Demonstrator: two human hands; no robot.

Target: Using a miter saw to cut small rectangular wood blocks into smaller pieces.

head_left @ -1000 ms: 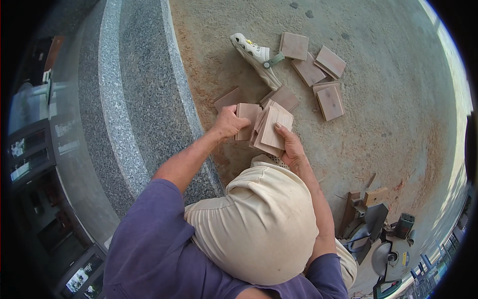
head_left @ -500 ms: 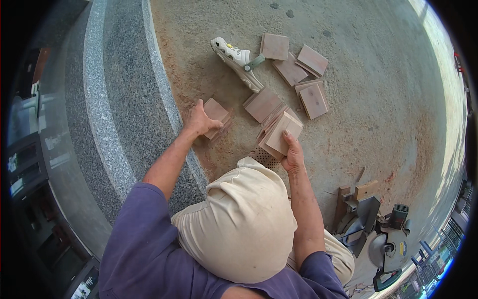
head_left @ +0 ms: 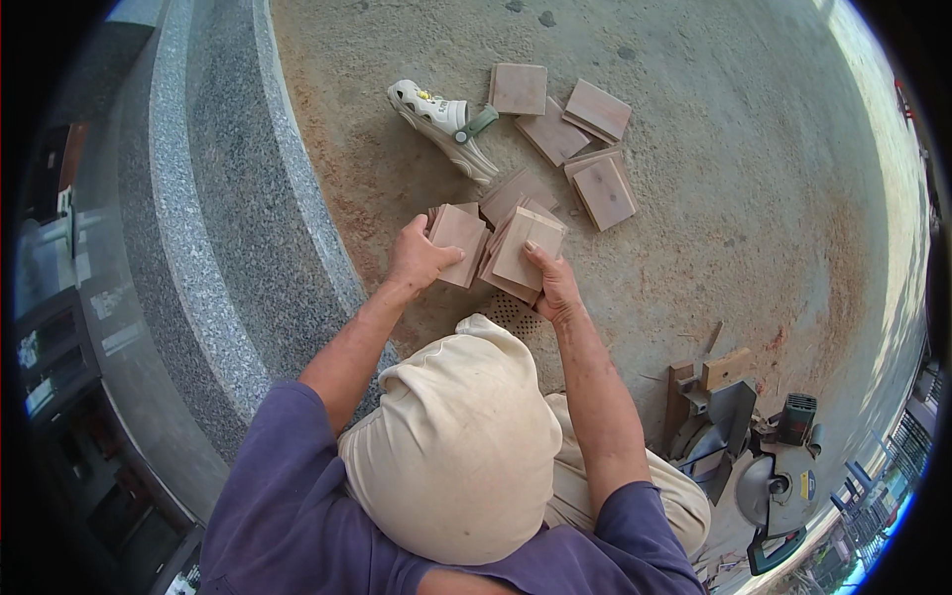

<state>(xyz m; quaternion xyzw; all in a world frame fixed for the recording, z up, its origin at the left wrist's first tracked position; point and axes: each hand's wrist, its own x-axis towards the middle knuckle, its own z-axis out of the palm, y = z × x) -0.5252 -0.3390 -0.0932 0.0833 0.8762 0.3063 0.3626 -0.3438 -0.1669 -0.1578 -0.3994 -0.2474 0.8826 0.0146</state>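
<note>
My left hand [head_left: 416,258] is closed around a small stack of square wooden boards [head_left: 459,245], thumb over the top board. Close beside it, my right hand [head_left: 557,288] grips a second, thicker stack of wooden boards [head_left: 528,246], its thumb lying on the uppermost piece. The two stacks meet or nearly meet; I cannot tell if they touch. Another wooden board [head_left: 520,184] lies on the ground just beyond them, partly covered. The undersides of both stacks and most of my fingertips are hidden.
Several more boards [head_left: 603,193] lie in loose piles ahead on the concrete. A pale clog [head_left: 441,124] stands ahead left. Granite steps [head_left: 233,198] run along the left. A miter saw [head_left: 759,476] sits at the lower right, near my knee [head_left: 451,436].
My left hand has brought its stack rightward, up against or close to the stack in my right hand. The whole view has shifted slightly.
</note>
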